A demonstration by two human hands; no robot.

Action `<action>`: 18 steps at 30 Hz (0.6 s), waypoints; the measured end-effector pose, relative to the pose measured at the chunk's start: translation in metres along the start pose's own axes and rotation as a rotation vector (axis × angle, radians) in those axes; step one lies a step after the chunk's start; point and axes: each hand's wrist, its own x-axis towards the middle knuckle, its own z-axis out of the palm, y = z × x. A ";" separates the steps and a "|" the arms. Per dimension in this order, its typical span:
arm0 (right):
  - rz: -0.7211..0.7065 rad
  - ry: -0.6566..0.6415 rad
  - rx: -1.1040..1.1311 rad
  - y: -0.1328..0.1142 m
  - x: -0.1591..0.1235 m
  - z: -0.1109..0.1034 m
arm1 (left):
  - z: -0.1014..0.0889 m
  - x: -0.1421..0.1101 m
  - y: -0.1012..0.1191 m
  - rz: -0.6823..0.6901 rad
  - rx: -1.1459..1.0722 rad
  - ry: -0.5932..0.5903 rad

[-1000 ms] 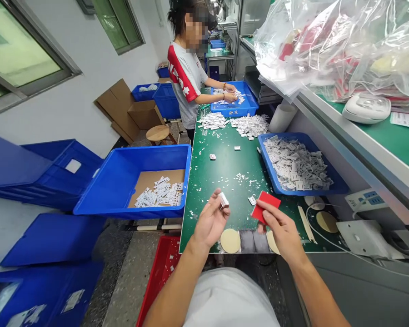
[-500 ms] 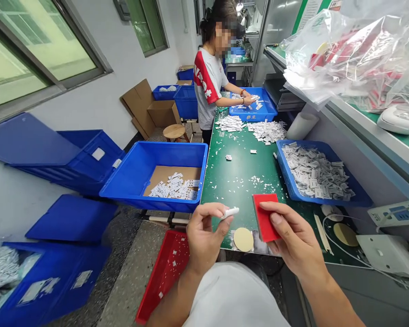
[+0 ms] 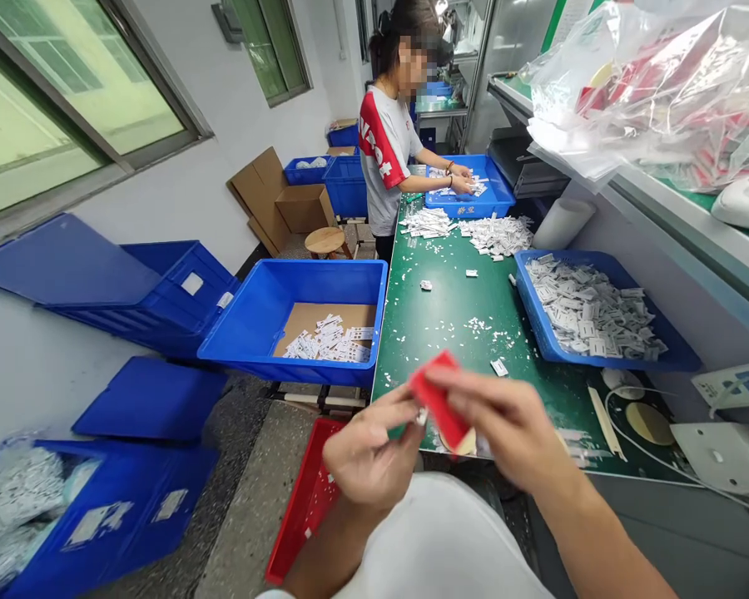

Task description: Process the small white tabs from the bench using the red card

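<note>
My left hand pinches a small white plastic piece, mostly covered by the fingers. In my right hand is a flat red sanding pad, blurred by motion. Its left edge meets the white piece at my left fingertips. Below the pad, a pale yellow round disc lies at the near edge of the green bench, partly hidden. One white piece rests on the bench just beyond my right hand.
A blue basket heaped with white pieces stands at the right. On the left is a large blue bin with cardboard and white parts. A red tray sits low beside me. A co-worker handles pieces over a blue tray.
The red pad has swung left and tilted, from apart to touching the white piece. Both hands have come together. The white piece behind the right hand has come into view.
</note>
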 end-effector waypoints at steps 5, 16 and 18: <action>-0.009 0.011 0.018 -0.001 0.006 -0.002 | 0.003 0.008 0.009 -0.226 -0.146 0.020; 0.147 0.023 0.548 -0.011 -0.001 0.004 | 0.005 0.024 0.027 -1.099 -0.912 0.017; 0.165 -0.208 0.592 -0.019 -0.001 0.004 | 0.005 0.021 0.026 -1.100 -0.929 -0.050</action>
